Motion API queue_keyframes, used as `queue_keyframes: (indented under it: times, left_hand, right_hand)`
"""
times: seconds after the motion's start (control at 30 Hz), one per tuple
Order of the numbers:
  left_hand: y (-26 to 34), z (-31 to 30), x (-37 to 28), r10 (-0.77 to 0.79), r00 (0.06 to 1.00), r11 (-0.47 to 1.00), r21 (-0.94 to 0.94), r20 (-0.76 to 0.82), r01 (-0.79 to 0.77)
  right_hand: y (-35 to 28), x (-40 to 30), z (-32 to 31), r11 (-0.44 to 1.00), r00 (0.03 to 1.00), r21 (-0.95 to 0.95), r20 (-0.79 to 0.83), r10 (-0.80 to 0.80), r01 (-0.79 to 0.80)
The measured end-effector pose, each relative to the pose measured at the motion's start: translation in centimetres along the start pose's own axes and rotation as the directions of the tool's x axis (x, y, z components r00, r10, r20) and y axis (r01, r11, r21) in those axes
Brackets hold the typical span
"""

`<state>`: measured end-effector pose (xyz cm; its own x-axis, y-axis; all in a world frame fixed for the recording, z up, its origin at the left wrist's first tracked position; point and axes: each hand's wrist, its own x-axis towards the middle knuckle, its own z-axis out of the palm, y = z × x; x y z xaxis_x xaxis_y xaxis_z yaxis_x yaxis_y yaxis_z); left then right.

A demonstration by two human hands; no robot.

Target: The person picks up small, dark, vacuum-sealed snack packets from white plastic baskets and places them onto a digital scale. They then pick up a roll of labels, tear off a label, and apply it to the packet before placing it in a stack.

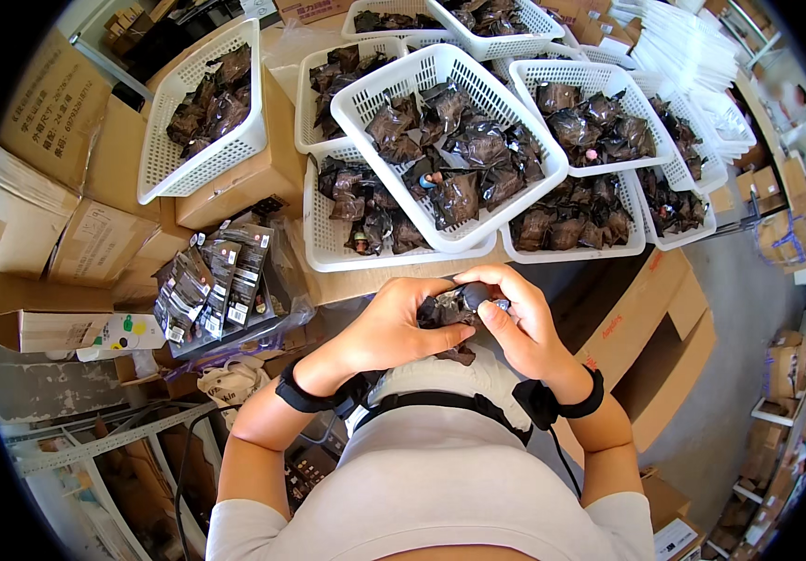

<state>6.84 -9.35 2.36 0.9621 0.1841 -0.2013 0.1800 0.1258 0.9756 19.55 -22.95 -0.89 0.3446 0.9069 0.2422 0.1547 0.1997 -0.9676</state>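
In front of my waist, both hands meet around a crumpled dark plastic bag. My left hand grips the bag from the left, its thumb along the lower side. My right hand pinches a small item with a rounded dark top, apparently a figurine, at the bag's right end. Fingers cover much of it, so how far it sits inside the bag is hard to see. Just beyond my hands, a white plastic basket rests tilted on other baskets and holds several dark bags and a small figurine.
More white baskets of dark bags crowd the table. Another basket leans on a carton at left, near flat printed packets. Cardboard boxes stack along the left. An open carton stands at right.
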Motion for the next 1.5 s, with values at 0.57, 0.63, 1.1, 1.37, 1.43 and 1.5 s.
queue_keyframes:
  times: [0.57, 0.63, 1.1, 1.37, 1.43, 1.5]
  left_hand:
    - [1.8, -3.0, 4.1, 0.181, 0.972, 0.861, 0.454, 0.152, -0.231]
    - [2.0, -3.3, 5.1, 0.168, 0.969, 0.863, 0.447, 0.183, -0.234]
    - [2.1, 1.2, 18.0, 0.307, 0.947, 0.9, 0.353, -0.09, -0.258]
    - [5.8, 7.4, 27.3, 0.364, 0.899, 0.754, 0.644, -0.243, -0.131]
    - [6.2, 8.1, 29.5, 0.364, 0.912, 0.726, 0.671, -0.192, -0.149]
    - [6.9, 8.3, 31.6, 0.395, 0.883, 0.772, 0.612, -0.254, -0.169]
  right_hand:
    - [-1.4, 3.8, -3.0, 0.907, 0.955, -0.349, -0.089, -0.283, 0.236]
    - [-1.2, 4.7, -4.0, 0.809, 0.923, -0.488, -0.016, -0.385, 0.329]
    - [-0.9, 9.8, -18.4, 0.869, 0.913, -0.406, 0.392, -0.115, 0.284]
    - [-0.6, 14.3, -32.1, 0.868, 0.824, -0.426, 0.566, 0.034, 0.256]
    - [-0.7, 15.7, -35.3, 0.86, 0.761, -0.448, 0.638, 0.117, 0.244]
    - [0.4, 17.5, -38.7, 0.835, 0.765, -0.433, 0.643, 0.023, 0.339]
